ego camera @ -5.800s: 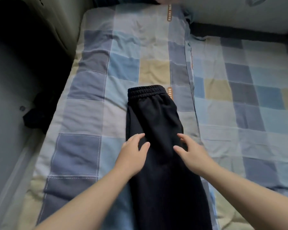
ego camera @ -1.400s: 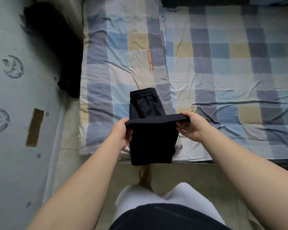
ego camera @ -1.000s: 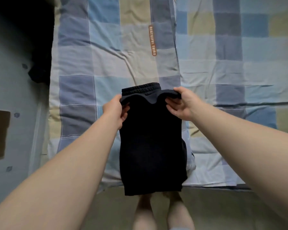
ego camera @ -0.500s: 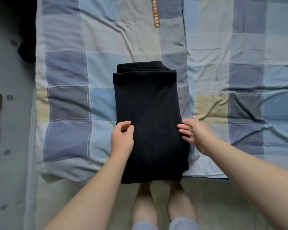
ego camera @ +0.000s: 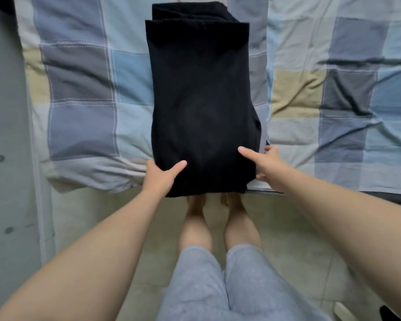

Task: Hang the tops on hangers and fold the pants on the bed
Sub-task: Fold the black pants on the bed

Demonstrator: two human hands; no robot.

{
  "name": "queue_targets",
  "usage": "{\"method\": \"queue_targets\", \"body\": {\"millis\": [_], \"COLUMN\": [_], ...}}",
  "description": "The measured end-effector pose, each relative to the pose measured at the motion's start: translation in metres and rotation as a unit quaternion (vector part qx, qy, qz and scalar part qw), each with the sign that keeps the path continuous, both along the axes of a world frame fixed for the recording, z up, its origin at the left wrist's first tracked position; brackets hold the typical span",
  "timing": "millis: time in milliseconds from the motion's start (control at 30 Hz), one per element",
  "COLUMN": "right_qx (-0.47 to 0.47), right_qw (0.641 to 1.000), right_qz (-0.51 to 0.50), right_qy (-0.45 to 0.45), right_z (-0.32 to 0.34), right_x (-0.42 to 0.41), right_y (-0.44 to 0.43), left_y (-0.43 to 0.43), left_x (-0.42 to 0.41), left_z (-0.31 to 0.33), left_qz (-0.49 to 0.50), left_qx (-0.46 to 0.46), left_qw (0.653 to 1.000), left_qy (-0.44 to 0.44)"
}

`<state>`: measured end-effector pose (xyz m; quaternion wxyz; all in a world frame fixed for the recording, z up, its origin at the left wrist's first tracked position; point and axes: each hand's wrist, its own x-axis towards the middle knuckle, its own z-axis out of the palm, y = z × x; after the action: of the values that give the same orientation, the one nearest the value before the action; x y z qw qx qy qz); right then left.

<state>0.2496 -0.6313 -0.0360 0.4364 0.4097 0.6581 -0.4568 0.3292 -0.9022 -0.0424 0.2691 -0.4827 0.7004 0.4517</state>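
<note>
Nearest, the person's pale blue-grey shorts (ego camera: pixel 218 286) and bare feet (ego camera: pixel 196 205) are over the pale tiled floor (ego camera: pixel 83 216), with the toes hidden beneath overhanging cloth. The left hand (ego camera: pixel 159 176) grips the near-left corner of the folded black fabric pants (ego camera: pixel 202 100), thumb on top and fingers hidden under the cloth. The right hand (ego camera: pixel 267 166) holds the near-right edge with its thumb lying on top. Its other fingers seem tucked beside and under that edge, though the view is poor there. The pants' near end hangs past the near edge of the bed (ego camera: pixel 79 126), which is covered by a blue, grey and cream patchwork quilt. Their far end shows stacked layers with a fairly square edge. Broad stretches of quilt lie on both sides of the pants, wider to the right, and a grey wall (ego camera: pixel 5 135) borders the left. Half a second ago both hands lay at mid-length along the pants' sides. Now they are at the near corners, and the fold is unchanged.
</note>
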Motion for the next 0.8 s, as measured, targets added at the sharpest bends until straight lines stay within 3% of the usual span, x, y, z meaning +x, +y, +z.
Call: {"method": "queue_targets", "body": {"millis": [100,233,467,600,800], "right_qx": [-0.090,-0.121,-0.107,-0.099,-0.092], "right_qw": [0.992,0.985,0.987,0.987,0.984], "right_qz": [0.012,0.040,0.031,0.089,0.105], "right_qy": [-0.092,-0.120,-0.117,-0.091,-0.111], "right_z": [0.006,0.011,0.042,0.072,0.120], "right_x": [0.005,0.018,0.038,0.041,0.083], "right_y": [0.004,0.006,0.001,0.004,0.023], "left_y": [-0.015,-0.023,-0.007,0.002,0.008], "left_x": [-0.008,-0.013,0.012,0.026,0.056], "left_z": [0.000,0.014,0.055,0.085,0.134], "left_qz": [-0.044,-0.072,0.050,0.098,0.067], "left_qx": [0.100,0.151,0.267,0.270,0.231], "left_qw": [0.993,0.975,0.936,0.932,0.942], "left_qy": [-0.045,-0.146,-0.224,-0.220,-0.234]}}
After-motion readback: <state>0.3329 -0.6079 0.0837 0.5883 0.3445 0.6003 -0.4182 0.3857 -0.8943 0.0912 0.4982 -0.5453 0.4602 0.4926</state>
